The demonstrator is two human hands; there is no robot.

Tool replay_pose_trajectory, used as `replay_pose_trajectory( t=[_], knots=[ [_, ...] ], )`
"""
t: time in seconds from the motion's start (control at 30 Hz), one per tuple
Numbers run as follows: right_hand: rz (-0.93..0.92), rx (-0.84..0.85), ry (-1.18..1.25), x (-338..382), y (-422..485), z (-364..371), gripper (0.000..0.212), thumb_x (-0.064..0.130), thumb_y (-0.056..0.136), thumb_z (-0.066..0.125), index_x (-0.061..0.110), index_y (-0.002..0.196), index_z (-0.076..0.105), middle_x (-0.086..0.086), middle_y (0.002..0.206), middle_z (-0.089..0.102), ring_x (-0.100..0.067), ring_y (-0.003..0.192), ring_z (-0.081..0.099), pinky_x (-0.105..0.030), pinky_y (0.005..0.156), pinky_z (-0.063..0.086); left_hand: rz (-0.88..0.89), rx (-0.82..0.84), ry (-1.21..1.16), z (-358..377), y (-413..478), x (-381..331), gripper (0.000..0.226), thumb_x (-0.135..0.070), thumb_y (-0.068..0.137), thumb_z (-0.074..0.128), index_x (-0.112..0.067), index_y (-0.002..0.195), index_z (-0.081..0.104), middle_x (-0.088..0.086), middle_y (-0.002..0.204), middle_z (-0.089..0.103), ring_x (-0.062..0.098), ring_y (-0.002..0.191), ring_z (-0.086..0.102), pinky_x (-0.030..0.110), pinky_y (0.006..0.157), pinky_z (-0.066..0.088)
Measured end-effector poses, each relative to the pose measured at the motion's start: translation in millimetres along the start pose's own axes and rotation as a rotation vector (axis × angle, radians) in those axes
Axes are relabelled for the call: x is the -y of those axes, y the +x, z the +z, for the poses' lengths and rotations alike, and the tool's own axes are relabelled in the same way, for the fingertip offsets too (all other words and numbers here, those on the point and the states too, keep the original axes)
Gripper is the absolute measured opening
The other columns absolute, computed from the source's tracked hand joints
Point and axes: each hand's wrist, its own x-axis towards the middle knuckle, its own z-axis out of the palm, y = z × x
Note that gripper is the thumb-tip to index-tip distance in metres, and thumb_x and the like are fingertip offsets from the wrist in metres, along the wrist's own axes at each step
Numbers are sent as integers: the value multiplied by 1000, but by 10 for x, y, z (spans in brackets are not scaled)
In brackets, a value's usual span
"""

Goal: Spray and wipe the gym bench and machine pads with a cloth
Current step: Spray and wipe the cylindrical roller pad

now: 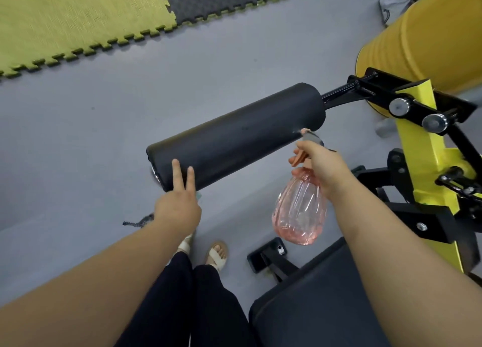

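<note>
Most of cloth [142, 220] hidden — under left hand [177, 211].

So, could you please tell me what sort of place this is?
Most likely a gym: a black foam roller pad on a yellow-and-black machine frame, a padded black bench seat, and interlocking foam floor mats.

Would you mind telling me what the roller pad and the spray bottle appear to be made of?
The roller pad looks like foam under a matte black, vinyl-like skin: it is smooth, with a dull sheen and softly rounded ends. The spray bottle seems to be pink-tinted plastic: glossy, ribbed and see-through.
</note>
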Motion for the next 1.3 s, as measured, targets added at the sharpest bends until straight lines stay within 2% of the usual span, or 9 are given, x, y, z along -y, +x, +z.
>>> replay_pose_trajectory(
  t=[0.17,0.27,0.37,0.47,0.63,0.83,0.93,1.07,1.3],
  knots=[
    [-105,286,-172,-195,-289,369,30,32,91,59,31,120,56,-5,88,60,-16,58,58,-31,66,53,2,-20,12,158,-152,48,78,-26,93,41,-17,149,-12,2,154,-28,22,65,48,27,55,38],
    [-107,356,-294,-334,-437,617,16,36,91,57,24,101,59,-7,95,63,-14,61,60,-26,63,50,-36,-90,-44,101,-123,125,79,-29,92,43,-19,150,-9,1,154,-26,24,66,49,28,56,39],
    [-103,403,-420,-435,-476,716,20,39,91,54,21,97,57,-7,99,64,-15,66,64,-32,74,50,-74,-89,-85,27,-38,209,77,-27,93,43,-18,149,-9,4,154,-27,26,69,50,29,57,40],
    [-111,354,-414,-460,-403,628,23,40,90,56,19,101,58,-5,101,63,-13,63,64,-32,74,51,-67,-70,-86,17,9,244,77,-27,93,43,-17,150,-9,5,154,-28,27,71,53,29,56,42],
    [-21,35,-138,-349,-71,173,13,23,87,58,12,94,58,-5,82,61,-12,43,55,-13,38,37,-68,-50,-56,35,-14,202,76,-28,94,42,-15,149,-9,9,153,-28,27,71,54,30,57,43],
    [-23,-89,-93,-108,173,-265,19,24,90,58,7,97,56,-8,86,60,-17,55,56,-15,42,49,-111,-74,-109,-4,-33,144,73,-23,93,43,-14,150,-2,7,156,-19,30,77,54,32,59,41],
    [-21,-76,-83,-28,224,-319,21,23,91,55,4,100,57,-8,82,60,-16,55,56,-16,45,50,-133,-107,-154,-90,-4,91,72,-24,93,46,-13,149,2,8,156,-4,37,95,58,34,64,41],
    [-29,-72,-79,-4,240,-204,19,23,89,57,6,98,57,-8,86,62,-15,53,58,-17,47,49,-165,-106,-120,-133,63,42,74,-25,94,44,-10,150,-2,12,147,9,33,86,54,32,60,40],
    [-90,209,-228,-51,1,290,27,30,89,59,19,113,57,-5,90,63,-12,56,64,-20,52,52,-127,-62,-21,32,-19,37,75,-14,92,40,-13,149,-9,12,156,-13,31,92,59,30,60,40]
  ],
)
